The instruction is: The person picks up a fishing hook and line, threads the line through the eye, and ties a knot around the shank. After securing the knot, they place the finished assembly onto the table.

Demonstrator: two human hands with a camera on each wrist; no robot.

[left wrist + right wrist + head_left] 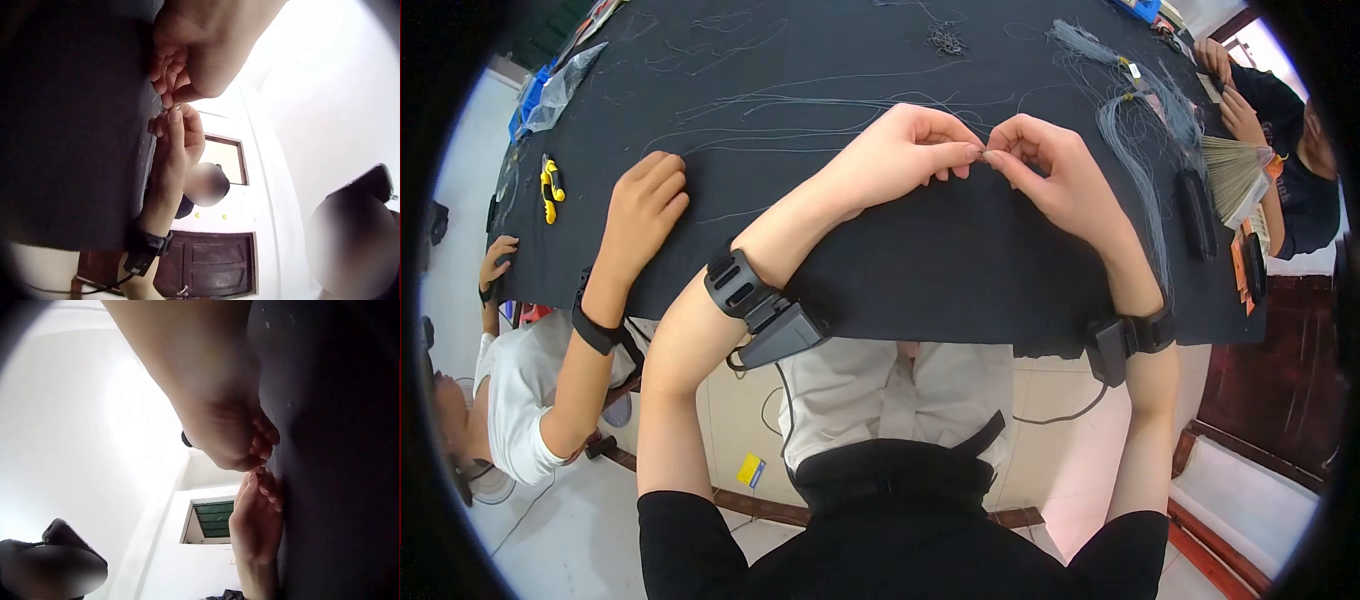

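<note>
My left hand (900, 150) and right hand (1055, 178) meet over the black-covered table, fingertips almost touching. Between them is a tiny curved piece like a small hook (179, 107), mostly hidden by the fingers. The left thumb and forefinger pinch at one side of it, and the right thumb and forefinger pinch at the other. Cannot tell whether a thread is tied to it. Behind the left hand, thin grey-blue lines (770, 103) stretch across the black cloth (960, 260).
Bundles of grey-blue line (1125, 130) lie at the right, beside a black case (1197, 215) and a fan of tan strips (1235, 178). Yellow-black pliers (551, 188) lie at the left. Another person's hand (645, 210) rests on the cloth nearby. A dark tangle (946, 40) sits farther back.
</note>
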